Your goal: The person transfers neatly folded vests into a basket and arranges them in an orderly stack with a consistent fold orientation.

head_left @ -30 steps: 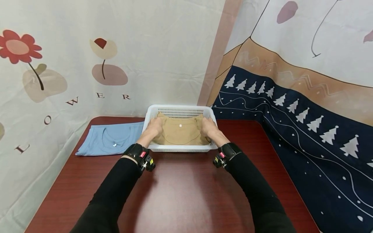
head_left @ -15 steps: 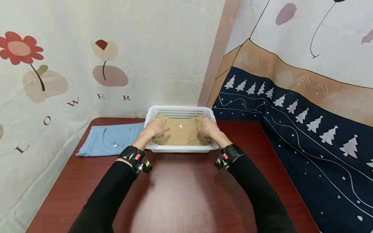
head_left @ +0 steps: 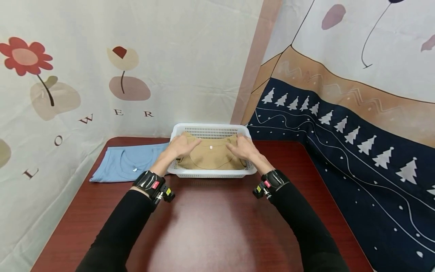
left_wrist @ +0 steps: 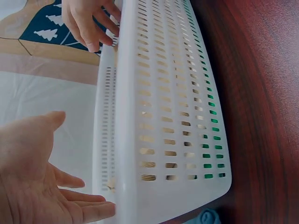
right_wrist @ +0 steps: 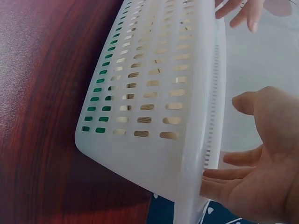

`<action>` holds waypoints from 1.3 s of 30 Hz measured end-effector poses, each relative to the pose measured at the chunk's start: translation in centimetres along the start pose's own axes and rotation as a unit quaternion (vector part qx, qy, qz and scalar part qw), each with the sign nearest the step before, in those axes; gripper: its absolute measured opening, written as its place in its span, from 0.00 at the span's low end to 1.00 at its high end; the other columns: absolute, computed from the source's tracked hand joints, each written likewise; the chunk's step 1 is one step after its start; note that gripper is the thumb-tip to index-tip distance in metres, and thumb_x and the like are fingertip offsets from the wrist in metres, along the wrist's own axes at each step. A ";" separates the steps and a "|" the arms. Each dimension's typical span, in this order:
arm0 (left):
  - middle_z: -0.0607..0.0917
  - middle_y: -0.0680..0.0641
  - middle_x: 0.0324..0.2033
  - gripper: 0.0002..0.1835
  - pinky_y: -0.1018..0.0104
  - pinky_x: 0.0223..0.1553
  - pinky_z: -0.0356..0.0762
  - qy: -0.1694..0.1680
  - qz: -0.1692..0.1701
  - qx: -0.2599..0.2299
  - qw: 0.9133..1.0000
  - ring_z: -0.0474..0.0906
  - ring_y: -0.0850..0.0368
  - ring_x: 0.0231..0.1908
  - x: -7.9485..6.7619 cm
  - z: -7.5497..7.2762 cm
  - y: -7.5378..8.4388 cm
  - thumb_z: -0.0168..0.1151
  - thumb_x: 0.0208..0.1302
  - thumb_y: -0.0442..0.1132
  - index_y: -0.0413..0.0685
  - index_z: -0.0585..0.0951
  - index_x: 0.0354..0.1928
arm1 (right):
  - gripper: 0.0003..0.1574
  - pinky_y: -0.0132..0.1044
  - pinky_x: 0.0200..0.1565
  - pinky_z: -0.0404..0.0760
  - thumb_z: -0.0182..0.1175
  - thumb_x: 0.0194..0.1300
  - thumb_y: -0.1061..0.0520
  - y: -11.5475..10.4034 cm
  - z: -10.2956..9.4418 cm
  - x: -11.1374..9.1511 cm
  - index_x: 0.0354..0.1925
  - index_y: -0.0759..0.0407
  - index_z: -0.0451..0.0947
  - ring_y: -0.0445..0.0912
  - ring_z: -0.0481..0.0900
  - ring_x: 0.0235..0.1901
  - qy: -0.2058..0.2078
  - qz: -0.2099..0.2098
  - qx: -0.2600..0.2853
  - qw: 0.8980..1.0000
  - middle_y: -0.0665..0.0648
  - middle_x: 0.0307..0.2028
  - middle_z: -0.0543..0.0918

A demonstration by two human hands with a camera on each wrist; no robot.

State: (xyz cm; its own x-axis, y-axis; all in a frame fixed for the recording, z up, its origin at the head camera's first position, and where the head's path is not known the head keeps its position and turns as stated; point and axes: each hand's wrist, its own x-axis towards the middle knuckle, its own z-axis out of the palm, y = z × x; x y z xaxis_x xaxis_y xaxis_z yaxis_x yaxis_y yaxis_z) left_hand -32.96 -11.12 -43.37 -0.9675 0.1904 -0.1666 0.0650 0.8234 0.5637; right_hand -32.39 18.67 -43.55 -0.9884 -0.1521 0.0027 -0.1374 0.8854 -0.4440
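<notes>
A folded tan shirt (head_left: 211, 154) with a small white neck label lies on top in the white plastic basket (head_left: 210, 173). My left hand (head_left: 181, 146) is over the basket's left end, fingers extended and thumb pointing inward. Mirroring it at the right end is my right hand (head_left: 243, 147), thumb spread away from the fingers. In the left wrist view the left hand (left_wrist: 42, 177) shows its palm, fingertips right at the basket rim. The right wrist view has the right hand (right_wrist: 261, 158) with its fingers at the rim too. Green cloth (left_wrist: 212, 112) shows through the lower slots.
A folded light blue shirt (head_left: 130, 162) lies on the red-brown table (head_left: 214, 219), left of the basket. Behind stand a pale printed curtain (head_left: 190, 68) and, at the right, a navy cloth with white trees (head_left: 326, 151).
Both hands have loosened from their curled hold at the shirt's sides; the fingers have straightened and the thumbs spread. The wrists have shifted slightly outward. Shirt and basket stay in place.
</notes>
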 end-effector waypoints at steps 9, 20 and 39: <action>0.58 0.25 0.87 0.54 0.33 0.88 0.57 0.049 0.046 -0.008 0.998 0.56 0.25 0.87 -2.2 -1.8 0.8 0.44 0.86 0.69 0.28 0.51 0.89 | 0.52 0.62 0.84 0.69 0.56 0.84 0.33 -0.2 -0.7 -0.5 0.86 0.66 0.61 0.66 0.69 0.84 0.003 -0.024 0.026 0.999 0.69 0.83 0.72; 0.59 0.29 0.88 0.53 0.24 0.85 0.58 0.082 0.042 0.030 0.995 0.56 0.25 0.87 -4.5 -3.7 -1.5 0.43 0.83 0.76 0.45 0.55 0.92 | 0.55 0.68 0.86 0.63 0.52 0.83 0.25 -1.0 -0.7 -1.0 0.90 0.53 0.56 0.66 0.60 0.88 0.000 -0.050 0.022 0.999 0.68 0.88 0.61; 0.58 0.26 0.87 0.55 0.19 0.80 0.60 0.103 -0.012 0.060 0.993 0.56 0.20 0.85 -7.3 -6.3 -8.2 0.41 0.82 0.79 0.43 0.56 0.91 | 0.57 0.71 0.88 0.54 0.51 0.81 0.22 -5.6 1.2 -0.7 0.92 0.47 0.54 0.69 0.56 0.89 -0.027 -0.106 -0.006 0.994 0.70 0.89 0.59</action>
State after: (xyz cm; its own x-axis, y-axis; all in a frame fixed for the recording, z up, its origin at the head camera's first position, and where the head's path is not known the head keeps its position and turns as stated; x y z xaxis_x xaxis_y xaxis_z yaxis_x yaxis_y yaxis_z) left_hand -27.96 -22.67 -41.68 -0.9977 0.0673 -0.0020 0.0588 0.8863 0.4594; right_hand -30.83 13.33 -42.13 -0.9323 -0.3586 0.0473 -0.3433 0.8360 -0.4280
